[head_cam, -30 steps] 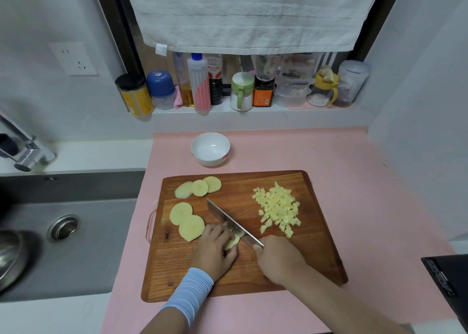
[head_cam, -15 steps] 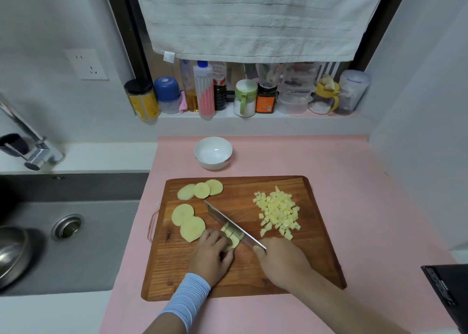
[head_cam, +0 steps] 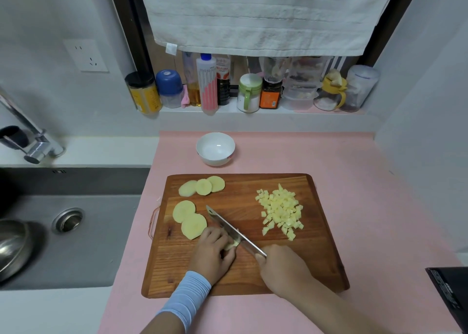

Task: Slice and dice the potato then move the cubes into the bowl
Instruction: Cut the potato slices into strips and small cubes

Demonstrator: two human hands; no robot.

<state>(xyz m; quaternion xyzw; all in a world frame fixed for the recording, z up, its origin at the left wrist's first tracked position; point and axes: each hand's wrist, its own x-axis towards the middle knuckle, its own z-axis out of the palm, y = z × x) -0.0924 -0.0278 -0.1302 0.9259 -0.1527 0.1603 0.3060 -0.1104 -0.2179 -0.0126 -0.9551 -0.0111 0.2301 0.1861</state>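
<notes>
**While the right hand [head_cam: 281,268] cut, the left hand [head_cam: 214,251] held the pale yellow potato piece [head_cam: 233,244]**

As the right hand gripped the handle of the long steel kitchen knife [head_cam: 228,228] with its fingers closed around it, the blade lay slanted against the potato piece, and its tip pointed to the far left. The left hand had its fingers curled over the piece and pressed it on the brown wooden cutting board [head_cam: 240,199]. Just left of this hand lay two round yellow potato slices [head_cam: 188,218], one overlapping the other. Three more slices lay in a row near the far left corner of the board. A heap of small yellow potato cubes [head_cam: 281,211] was on the right half of the board, apart from the knife. The round white ceramic bowl [head_cam: 215,160] stood on the pink mat [head_cam: 342,181] just behind the board
</notes>
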